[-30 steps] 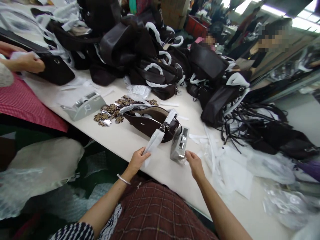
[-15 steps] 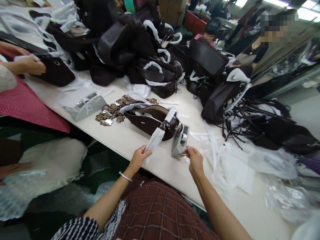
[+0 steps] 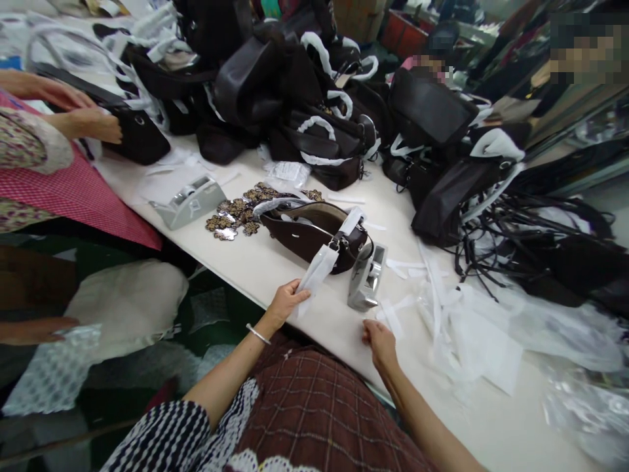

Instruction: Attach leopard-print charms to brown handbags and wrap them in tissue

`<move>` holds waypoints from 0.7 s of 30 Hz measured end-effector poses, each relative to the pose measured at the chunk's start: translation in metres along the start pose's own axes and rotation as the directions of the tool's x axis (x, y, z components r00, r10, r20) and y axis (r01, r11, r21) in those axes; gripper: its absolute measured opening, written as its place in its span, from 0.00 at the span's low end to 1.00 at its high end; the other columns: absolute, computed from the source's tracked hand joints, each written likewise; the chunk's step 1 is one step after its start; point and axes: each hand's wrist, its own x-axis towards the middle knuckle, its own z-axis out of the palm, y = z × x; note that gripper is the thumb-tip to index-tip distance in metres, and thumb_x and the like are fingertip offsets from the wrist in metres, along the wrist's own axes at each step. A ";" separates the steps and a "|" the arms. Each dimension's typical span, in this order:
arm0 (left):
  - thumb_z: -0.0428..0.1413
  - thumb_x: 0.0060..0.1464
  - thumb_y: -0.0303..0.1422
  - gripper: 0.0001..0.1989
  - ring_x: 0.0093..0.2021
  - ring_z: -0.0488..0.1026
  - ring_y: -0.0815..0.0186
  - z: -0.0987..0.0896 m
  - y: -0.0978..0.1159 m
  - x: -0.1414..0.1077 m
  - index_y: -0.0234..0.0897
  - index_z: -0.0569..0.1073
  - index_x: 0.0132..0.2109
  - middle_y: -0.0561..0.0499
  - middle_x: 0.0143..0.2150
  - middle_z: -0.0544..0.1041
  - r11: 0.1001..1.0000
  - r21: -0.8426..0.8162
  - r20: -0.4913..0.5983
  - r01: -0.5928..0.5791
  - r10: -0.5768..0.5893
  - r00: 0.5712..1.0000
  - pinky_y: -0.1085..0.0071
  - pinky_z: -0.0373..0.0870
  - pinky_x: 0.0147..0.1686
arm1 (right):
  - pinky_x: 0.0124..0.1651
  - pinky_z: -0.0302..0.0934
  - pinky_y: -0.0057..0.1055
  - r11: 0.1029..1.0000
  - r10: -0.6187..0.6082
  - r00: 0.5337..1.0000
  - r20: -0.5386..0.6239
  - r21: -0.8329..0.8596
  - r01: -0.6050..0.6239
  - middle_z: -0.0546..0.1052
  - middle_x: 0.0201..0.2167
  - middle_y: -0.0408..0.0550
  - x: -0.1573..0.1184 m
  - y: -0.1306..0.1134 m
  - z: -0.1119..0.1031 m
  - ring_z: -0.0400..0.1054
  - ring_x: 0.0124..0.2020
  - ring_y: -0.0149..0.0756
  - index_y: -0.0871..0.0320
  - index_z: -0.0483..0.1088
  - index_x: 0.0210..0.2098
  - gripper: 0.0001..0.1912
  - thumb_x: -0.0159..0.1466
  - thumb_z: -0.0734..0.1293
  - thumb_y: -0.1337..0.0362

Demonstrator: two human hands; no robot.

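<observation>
A dark brown handbag (image 3: pixel 309 229) stands on the table with its top open and its lighter lining showing. My left hand (image 3: pixel 289 300) grips the end of the bag's strap (image 3: pixel 318 267), which is wrapped in white paper and stretched toward me. Just right of the bag sits a grey tape dispenser (image 3: pixel 364 282). In front of it, and apart from it, my right hand (image 3: pixel 379 337) has its fingers pinched together; whether a bit of tape is between them is too small to see.
Brown floral pieces (image 3: pixel 236 215) and another tape dispenser (image 3: pixel 190 202) lie to the left. A heap of dark bags (image 3: pixel 295 98) fills the back. White paper and plastic (image 3: pixel 472 334) spread on the right. At far left a co-worker's hands (image 3: pixel 91 121) handle a bag.
My right hand has drawn back from the tape dispenser's front toward me. My left hand keeps its grip on the wrapped strap. The whole view has shifted, moving things rightward.
</observation>
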 end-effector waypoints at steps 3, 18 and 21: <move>0.65 0.44 0.45 0.24 0.33 0.71 0.66 -0.002 -0.004 0.002 0.31 0.75 0.42 0.49 0.37 0.78 0.999 -0.028 0.015 0.016 -0.015 1.000 0.72 0.66 0.35 | 0.27 0.59 0.31 0.990 -0.064 0.987 0.147 -0.117 0.082 0.74 0.20 0.44 -0.018 -0.006 0.001 0.64 0.21 0.31 0.61 0.75 0.26 0.18 0.46 0.75 0.52; 0.58 0.54 0.47 0.19 0.36 0.70 0.64 0.000 0.017 -0.014 0.34 0.78 0.41 0.52 0.34 0.76 0.942 0.288 -0.040 -0.171 0.190 0.981 0.73 0.65 0.38 | 0.28 0.59 0.29 0.796 -0.371 0.725 0.581 -0.204 0.571 0.72 0.18 0.37 -0.052 -0.098 0.140 0.68 0.21 0.33 0.54 0.61 0.30 0.12 0.53 0.70 0.61; 0.56 0.56 0.45 0.17 0.36 0.70 0.64 0.000 0.021 -0.018 0.36 0.78 0.42 0.53 0.35 0.77 0.913 0.358 -0.066 -0.196 0.234 0.970 0.73 0.64 0.39 | 0.27 0.57 0.28 0.739 -0.369 0.738 0.565 -0.302 0.602 0.72 0.18 0.37 -0.051 -0.104 0.142 0.68 0.20 0.33 0.54 0.61 0.28 0.12 0.53 0.70 0.60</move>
